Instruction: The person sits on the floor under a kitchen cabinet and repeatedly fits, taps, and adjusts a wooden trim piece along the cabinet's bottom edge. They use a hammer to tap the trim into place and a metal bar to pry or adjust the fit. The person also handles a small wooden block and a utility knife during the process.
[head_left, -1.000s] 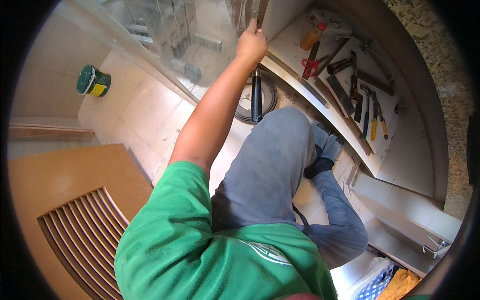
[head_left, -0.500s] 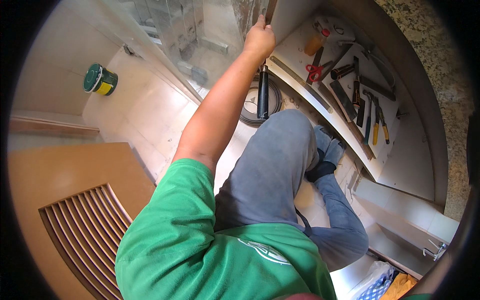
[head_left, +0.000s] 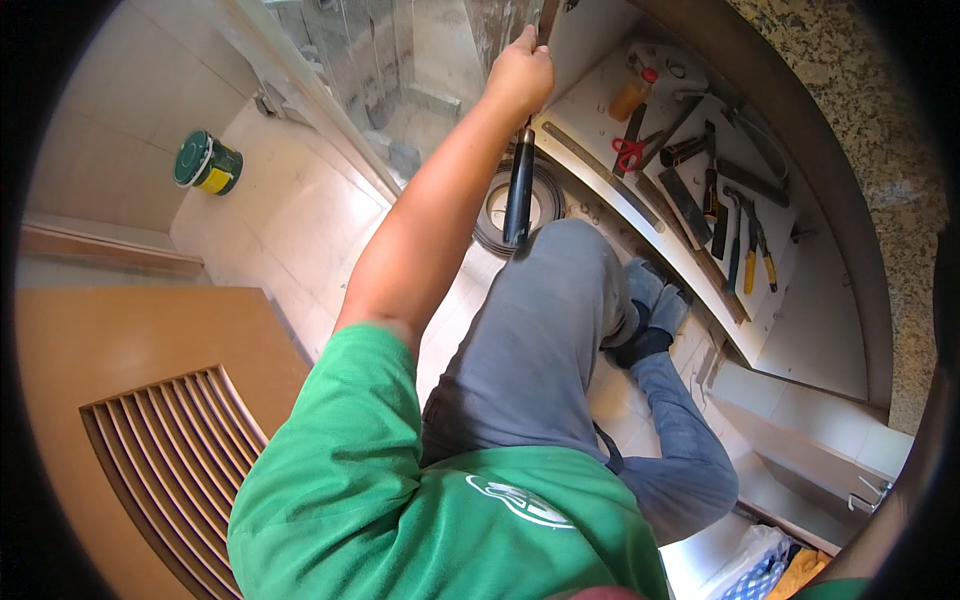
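My left hand [head_left: 522, 78] is reached out far ahead, its fingers closed around the upper part of a black-handled tool [head_left: 519, 190]. The long black handle hangs down below my fist. The tool's head is hidden by my hand, so I cannot tell its exact kind. Next to the fist stand a dusty glass panel [head_left: 420, 50] and a brown upright edge [head_left: 547, 22]. Beneath the handle a coil of dark flat band [head_left: 548, 200] lies on the floor. My right hand is out of view; only a dark part of that arm [head_left: 880, 530] shows at the lower right.
A cabinet shelf [head_left: 790, 262] at the right holds red scissors [head_left: 628, 153], yellow-handled pliers [head_left: 758, 250], a bottle of amber liquid [head_left: 630, 97] and several other tools. A green bucket [head_left: 208, 163] is at the far left. A slatted wooden door [head_left: 200, 320] fills the lower left.
The view has shifted slightly. The black handle has swung a little to the left at its lower end, while my left hand stays closed in nearly the same place.
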